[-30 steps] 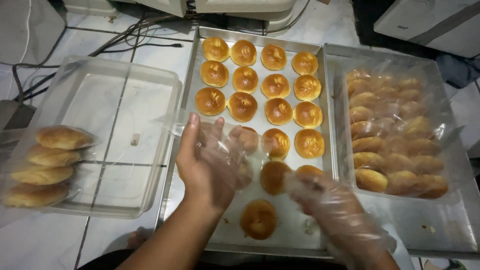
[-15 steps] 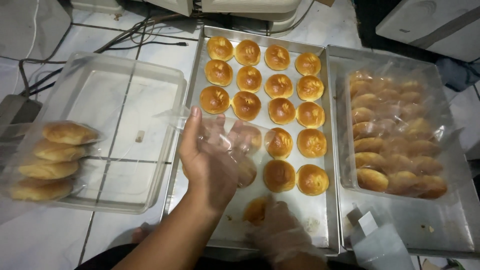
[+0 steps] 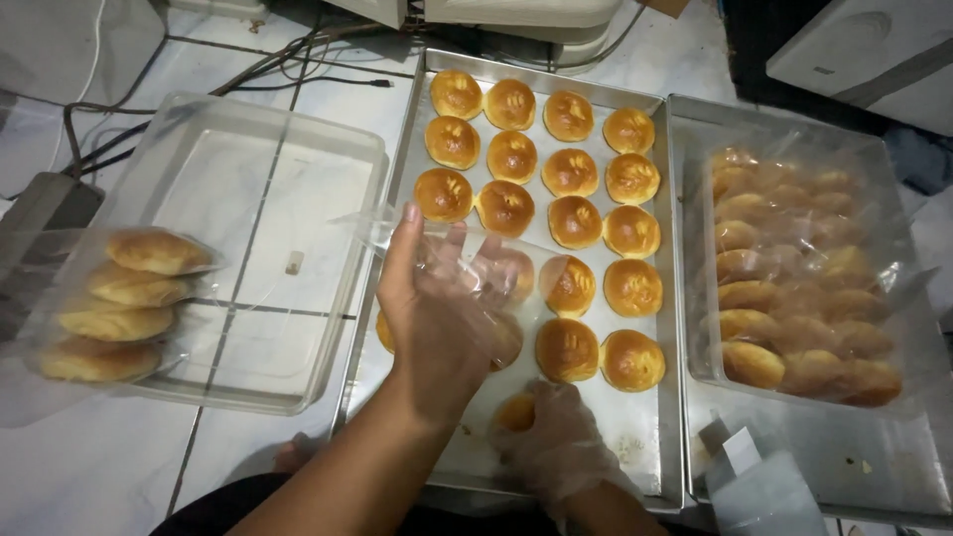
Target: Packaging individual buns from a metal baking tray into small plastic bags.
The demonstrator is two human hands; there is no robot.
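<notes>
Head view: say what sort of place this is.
Probably a small bakery's packing spot. A metal baking tray holds rows of golden buns, bagged buns lie at the left, and the right hand, in a thin plastic glove, picks up a bun.

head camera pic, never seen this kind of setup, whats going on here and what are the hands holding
There is no machine here: the view comes from a camera worn on a person's head, looking down at their own two hands. The bare left hand holds open a clear plastic bag. The right hand, in a thin plastic glove, grips a golden bun. Below lies a metal tray with rows of buns. To the right is a second tray of bagged buns, and to the left a clear plastic tub.
</notes>
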